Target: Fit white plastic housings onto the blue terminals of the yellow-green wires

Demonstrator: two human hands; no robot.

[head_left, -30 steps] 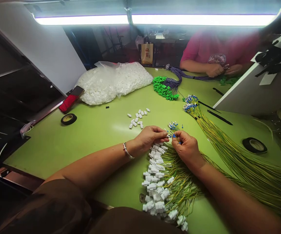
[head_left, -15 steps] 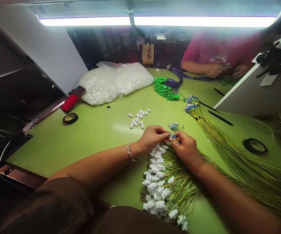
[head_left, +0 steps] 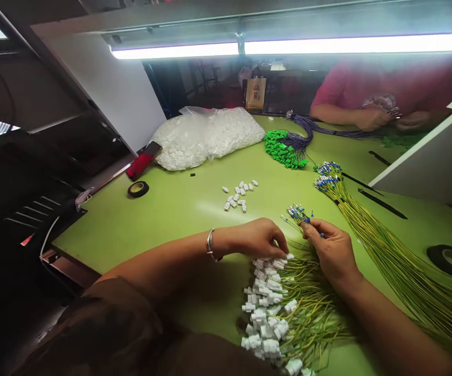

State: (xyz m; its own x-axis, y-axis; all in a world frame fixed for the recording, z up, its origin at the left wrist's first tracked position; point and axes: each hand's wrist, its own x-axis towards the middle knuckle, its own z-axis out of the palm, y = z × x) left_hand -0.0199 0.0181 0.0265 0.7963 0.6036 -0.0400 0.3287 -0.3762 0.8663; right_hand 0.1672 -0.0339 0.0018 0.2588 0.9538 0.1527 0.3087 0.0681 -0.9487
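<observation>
My left hand (head_left: 260,237) is closed in a pinch on a white plastic connector (head_left: 289,256) at the top of a long row of wired white connectors (head_left: 267,300). Yellow-green wires (head_left: 315,308) run from that row to the right. Beside it, my right hand (head_left: 333,250) has thumb and fingers closed on yellow-green wires near their tips. A small bunch of crimped terminals with blue sleeves (head_left: 298,211) fans out just beyond its fingertips. Several loose white connectors (head_left: 236,197) lie on the green table ahead of my hands.
A big bag of white connectors (head_left: 210,136) lies at the back, with a red-and-black phone (head_left: 143,161) and black tape (head_left: 138,189) to its left. Green-ended dark cables (head_left: 286,149), another yellow-green wire bundle (head_left: 361,230) and more tape (head_left: 451,260) lie right. A person in pink (head_left: 370,112) sits opposite.
My hands have moved apart: the left is now down at the connector row, the right at the terminal bunch. The whole view has shifted, so the table appears further right.
</observation>
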